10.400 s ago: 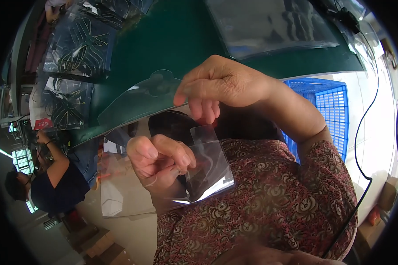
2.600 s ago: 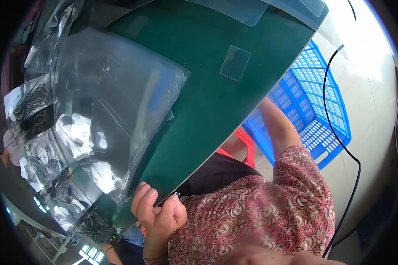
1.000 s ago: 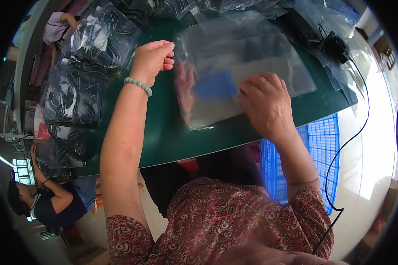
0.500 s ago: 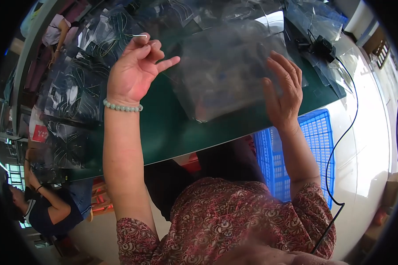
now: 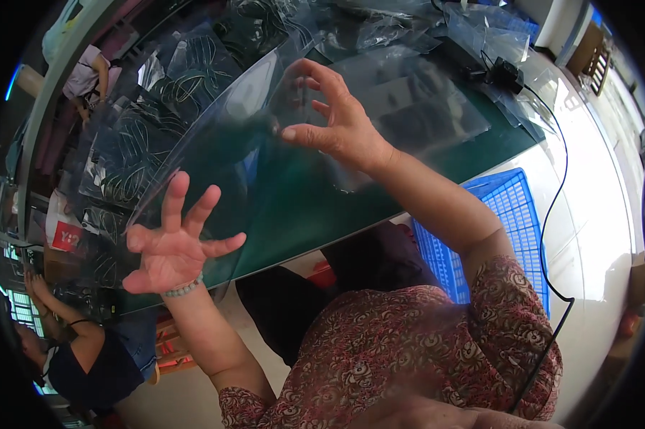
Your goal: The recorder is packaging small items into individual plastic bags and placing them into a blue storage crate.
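Note:
A clear plastic sheet or bag (image 5: pixel 259 80) stands raised and tilted between my hands, its long curved edge running from beside my left fingers up to the far side. My left hand (image 5: pixel 176 247) is palm up with fingers spread, next to the near end of this edge, a beaded bracelet at its wrist. Farther right, my right hand (image 5: pixel 333 118) has curved fingers with the thumb well apart, close to the plastic; whether it touches is unclear. Under and beyond my right arm, more clear plastic bags (image 5: pixel 422 100) lie flat on the green table (image 5: pixel 301 214).
Bags holding coiled pale cords (image 5: pixel 133 146) cover the table's left part. A black adapter (image 5: pixel 507 75) with a cable sits at the right end. A blue basket (image 5: pixel 512 207) stands below the table's right edge. Two other people are at the left, one (image 5: pixel 101 357) seated.
The plastic has gone from lying before me to raised at the left. My left hand has dropped nearer and opened; my right hand has swung left across the table.

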A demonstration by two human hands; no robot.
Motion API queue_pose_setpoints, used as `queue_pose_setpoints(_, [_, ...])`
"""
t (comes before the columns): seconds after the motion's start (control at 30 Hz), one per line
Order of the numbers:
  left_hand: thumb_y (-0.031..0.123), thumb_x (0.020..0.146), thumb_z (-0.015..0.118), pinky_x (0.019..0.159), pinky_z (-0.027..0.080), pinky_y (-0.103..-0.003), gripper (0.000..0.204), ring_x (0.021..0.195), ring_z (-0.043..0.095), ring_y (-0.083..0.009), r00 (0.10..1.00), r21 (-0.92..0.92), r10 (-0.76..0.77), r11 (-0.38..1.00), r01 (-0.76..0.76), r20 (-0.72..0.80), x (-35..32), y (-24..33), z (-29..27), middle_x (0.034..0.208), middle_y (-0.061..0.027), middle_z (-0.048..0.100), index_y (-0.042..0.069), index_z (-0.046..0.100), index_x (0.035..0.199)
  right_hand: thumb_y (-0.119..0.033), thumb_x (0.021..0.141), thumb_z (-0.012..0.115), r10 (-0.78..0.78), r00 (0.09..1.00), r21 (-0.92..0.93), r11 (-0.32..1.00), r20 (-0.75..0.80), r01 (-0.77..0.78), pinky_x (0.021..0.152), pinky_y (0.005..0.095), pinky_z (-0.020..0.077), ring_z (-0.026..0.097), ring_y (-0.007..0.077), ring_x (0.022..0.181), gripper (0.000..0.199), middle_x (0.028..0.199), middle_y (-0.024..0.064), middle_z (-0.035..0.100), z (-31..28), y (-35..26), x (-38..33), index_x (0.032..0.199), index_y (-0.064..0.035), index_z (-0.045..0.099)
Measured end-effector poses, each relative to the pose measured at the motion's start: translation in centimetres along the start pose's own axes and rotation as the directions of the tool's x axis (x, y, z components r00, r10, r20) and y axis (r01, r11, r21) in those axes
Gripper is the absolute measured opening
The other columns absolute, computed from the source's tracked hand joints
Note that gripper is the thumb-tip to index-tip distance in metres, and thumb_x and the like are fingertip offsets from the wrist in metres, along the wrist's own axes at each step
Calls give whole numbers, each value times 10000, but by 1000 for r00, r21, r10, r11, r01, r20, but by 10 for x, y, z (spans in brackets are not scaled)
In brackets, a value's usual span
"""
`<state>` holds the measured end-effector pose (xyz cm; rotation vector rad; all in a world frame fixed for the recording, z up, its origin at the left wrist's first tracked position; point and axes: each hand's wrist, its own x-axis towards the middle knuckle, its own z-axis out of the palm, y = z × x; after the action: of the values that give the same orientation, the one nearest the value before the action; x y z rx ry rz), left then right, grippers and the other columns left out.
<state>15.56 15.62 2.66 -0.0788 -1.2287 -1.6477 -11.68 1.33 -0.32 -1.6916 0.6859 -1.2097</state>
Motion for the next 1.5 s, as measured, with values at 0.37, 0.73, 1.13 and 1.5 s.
queue_pose_setpoints(0.37, [98, 815, 761, 515, 506, -188, 1062, 932, 671, -202, 793, 498, -155, 703, 507, -589, -3, -73, -18, 1598, -167, 248, 268, 46, 1582, -313, 784, 833, -231, 940, -204, 937, 250, 284, 1035, 360, 400, 464, 237, 1269, 346, 1348, 125, 484, -24, -14, -27, 982, -60, 705])
queue_pose_setpoints(0.73, [147, 773, 790, 1082, 402, -435, 557, 1328, 423, -360, 961, 857, -32, -461, 229, -274, 5, -81, -63, 1524, -133, 423, 172, 595, 1294, -505, 887, 705, 100, 812, -59, 995, 575, -81, 856, 327, 521, 680, 209, 926, 528, 919, 107, 713, -50, -29, -28, 1017, 7, 723])
queue_pose_setpoints(1.13, [-24, 781, 741, 1130, 369, -457, 1008, 1336, 433, -278, 718, 687, -153, 213, 695, -679, -6, -32, -94, 1530, -123, 346, 161, 146, 1574, -532, 993, 515, 505, 666, -230, 857, 549, -461, 700, 297, 550, 695, 187, 810, 578, 903, 128, 735, -7, -36, -1, 1037, 11, 711])
queue_pose_setpoints(1.5, [-111, 796, 565, 987, 492, -373, 228, 1199, 624, -330, 937, 877, 33, -343, 337, -347, -91, -3, -51, 1298, -159, 631, -10, 669, 971, -477, 1029, 448, 725, 505, -331, 674, 468, -661, 638, 307, 562, 689, 189, 701, 573, 767, 117, 708, 11, 4, 20, 897, 11, 719])
